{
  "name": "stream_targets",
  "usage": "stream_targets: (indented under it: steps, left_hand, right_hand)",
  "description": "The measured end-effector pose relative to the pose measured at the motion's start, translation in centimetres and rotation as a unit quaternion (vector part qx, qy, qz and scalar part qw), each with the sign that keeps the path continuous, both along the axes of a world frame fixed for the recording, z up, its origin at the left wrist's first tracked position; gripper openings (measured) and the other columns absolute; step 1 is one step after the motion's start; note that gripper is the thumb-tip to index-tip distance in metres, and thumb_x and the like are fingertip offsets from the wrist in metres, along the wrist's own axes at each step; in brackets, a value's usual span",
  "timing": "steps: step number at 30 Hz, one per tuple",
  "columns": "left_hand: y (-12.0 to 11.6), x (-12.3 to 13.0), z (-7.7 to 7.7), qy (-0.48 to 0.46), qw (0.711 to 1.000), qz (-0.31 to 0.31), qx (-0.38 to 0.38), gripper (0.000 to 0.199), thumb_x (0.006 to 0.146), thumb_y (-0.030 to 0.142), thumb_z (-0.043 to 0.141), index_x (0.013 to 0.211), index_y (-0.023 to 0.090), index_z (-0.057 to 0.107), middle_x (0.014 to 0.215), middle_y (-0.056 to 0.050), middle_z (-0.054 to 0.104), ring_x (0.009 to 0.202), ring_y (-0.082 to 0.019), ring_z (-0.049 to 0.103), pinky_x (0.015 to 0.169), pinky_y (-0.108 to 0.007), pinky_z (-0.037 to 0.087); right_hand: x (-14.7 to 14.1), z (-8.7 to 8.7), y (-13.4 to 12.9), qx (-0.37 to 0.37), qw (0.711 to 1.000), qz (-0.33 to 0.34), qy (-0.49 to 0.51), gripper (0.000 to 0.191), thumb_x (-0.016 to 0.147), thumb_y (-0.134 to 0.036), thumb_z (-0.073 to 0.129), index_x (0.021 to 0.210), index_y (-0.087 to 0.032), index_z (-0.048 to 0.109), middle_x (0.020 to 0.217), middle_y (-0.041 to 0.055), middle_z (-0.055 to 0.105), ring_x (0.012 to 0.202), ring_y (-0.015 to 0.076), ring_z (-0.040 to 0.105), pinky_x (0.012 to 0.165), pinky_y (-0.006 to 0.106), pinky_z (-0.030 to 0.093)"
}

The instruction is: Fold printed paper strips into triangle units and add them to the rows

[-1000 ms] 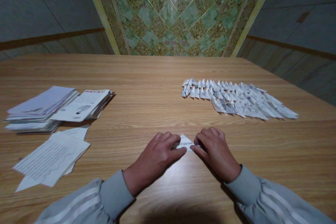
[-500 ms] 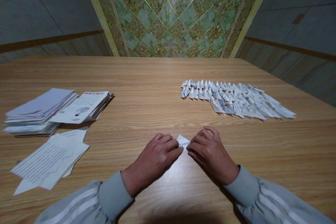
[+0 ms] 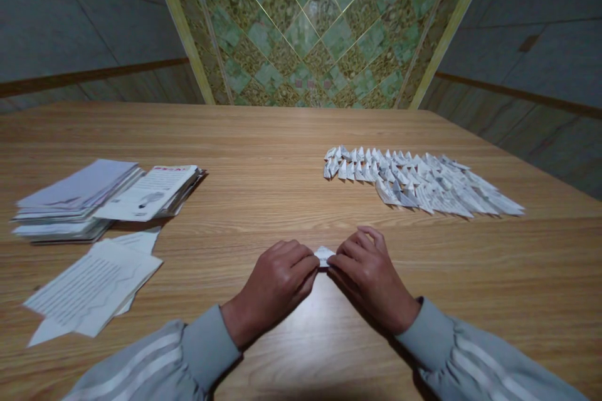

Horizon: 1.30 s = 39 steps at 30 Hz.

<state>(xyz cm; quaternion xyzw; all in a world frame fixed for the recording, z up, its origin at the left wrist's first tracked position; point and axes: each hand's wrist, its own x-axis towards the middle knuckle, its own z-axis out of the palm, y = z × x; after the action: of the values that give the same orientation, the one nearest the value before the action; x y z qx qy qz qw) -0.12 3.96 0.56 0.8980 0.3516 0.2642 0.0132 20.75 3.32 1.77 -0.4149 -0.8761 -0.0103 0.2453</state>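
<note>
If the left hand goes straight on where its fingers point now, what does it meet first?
Beyond the small folded paper already at its fingertips, the left hand would probably meet the right hand first. Depth is unclear from this one view.

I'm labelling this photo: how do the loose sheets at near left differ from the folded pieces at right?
The loose sheets lie flat; the folded pieces have raised points. The loose sheets overlap in a small, uneven pile; the folded pieces form packed rows. Both are pale paper with dark marks.
</note>
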Motion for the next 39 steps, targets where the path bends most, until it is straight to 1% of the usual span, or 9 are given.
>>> stream_targets:
  steps: [4,7,10,15,21,26,29,34,39]
  left_hand:
    - [-0.4,0.2,0.8,-0.038,0.999,-0.005,-0.025,0.015,0.096,0.022,0.053,0.096,0.017,0.067,0.084,-0.006,0.068,0.077,-0.02,0.055,0.069,-0.033,0.041]
    - [-0.6,0.3,1.0,-0.06,0.998,-0.01,-0.036,0.02,0.096,0.033,0.056,0.089,0.019,0.069,0.077,-0.005,0.066,0.073,-0.018,0.053,0.065,-0.032,0.039]
    - [-0.6,0.2,0.9,-0.088,0.994,-0.03,-0.057,0.025,0.097,0.031,0.056,0.082,0.017,0.07,0.071,-0.004,0.063,0.07,-0.017,0.052,0.063,-0.03,0.037]
    - [-0.3,-0.3,0.9,-0.14,0.98,-0.063,-0.123,0.017,0.094,0.026,0.06,0.086,0.018,0.073,0.073,-0.004,0.064,0.072,-0.017,0.054,0.064,-0.029,0.039]
    - [0.4,-0.8,1.5,-0.214,0.949,-0.043,-0.226,0.018,0.093,0.026,0.061,0.087,0.021,0.077,0.071,-0.004,0.067,0.071,-0.016,0.059,0.067,-0.029,0.044]
    - [0.9,-1.1,1.7,-0.271,0.923,-0.017,-0.273,0.015,0.086,0.023,0.068,0.074,0.018,0.076,0.066,-0.003,0.065,0.066,-0.015,0.059,0.061,-0.027,0.043]
    - [1.1,-1.2,1.6,-0.288,0.908,-0.023,-0.304,0.015,0.086,0.022,0.067,0.074,0.017,0.075,0.067,-0.002,0.065,0.066,-0.015,0.059,0.061,-0.026,0.043]
    - [0.9,-1.1,1.8,-0.281,0.903,-0.036,-0.323,0.017,0.088,0.022,0.062,0.078,0.017,0.074,0.071,-0.003,0.065,0.071,-0.016,0.06,0.065,-0.027,0.044]
    - [1.1,-1.3,1.7,-0.299,0.898,-0.001,-0.324,0.018,0.088,0.024,0.061,0.074,0.016,0.07,0.073,-0.002,0.064,0.072,-0.016,0.059,0.066,-0.027,0.044]
  right_hand:
    - [-0.4,0.6,-0.6,0.023,0.999,0.015,0.029,0.021,0.097,-0.022,0.054,0.084,-0.021,0.069,0.074,0.0014,0.064,0.079,0.0183,0.051,0.1,0.043,0.029]
    - [-0.6,1.0,-1.0,0.01,0.998,0.027,0.058,0.023,0.098,-0.023,0.053,0.081,-0.021,0.069,0.072,0.0009,0.063,0.077,0.0174,0.052,0.098,0.042,0.03]
    - [-0.6,1.0,-1.1,-0.02,0.994,0.029,0.101,0.023,0.097,-0.027,0.057,0.078,-0.02,0.068,0.071,0.0005,0.063,0.076,0.0171,0.053,0.091,0.039,0.033]
    - [0.2,0.9,-0.4,-0.07,0.986,0.034,0.147,0.024,0.093,-0.033,0.064,0.073,-0.02,0.067,0.066,-0.0008,0.063,0.072,0.0164,0.054,0.081,0.035,0.035]
    - [1.7,1.0,0.5,-0.12,0.979,0.006,0.164,0.021,0.088,-0.033,0.07,0.07,-0.021,0.068,0.065,-0.0001,0.065,0.07,0.0175,0.056,0.073,0.034,0.038]
    - [2.1,1.3,0.6,-0.148,0.972,0.016,0.184,0.022,0.089,-0.033,0.068,0.07,-0.021,0.068,0.066,0.0008,0.065,0.071,0.0182,0.057,0.071,0.033,0.039]
    - [2.3,1.4,0.7,-0.169,0.965,0.019,0.2,0.023,0.088,-0.034,0.069,0.069,-0.02,0.069,0.065,0.0009,0.064,0.069,0.0178,0.057,0.069,0.032,0.04]
    - [3.0,2.0,0.8,-0.233,0.946,0.01,0.223,0.025,0.085,-0.034,0.071,0.065,-0.02,0.068,0.063,0.001,0.063,0.068,0.0174,0.057,0.062,0.029,0.042]
    - [4.9,2.0,1.7,-0.278,0.93,-0.03,0.237,0.021,0.081,-0.033,0.072,0.066,-0.019,0.068,0.066,0.001,0.063,0.066,0.0168,0.057,0.062,0.029,0.043]
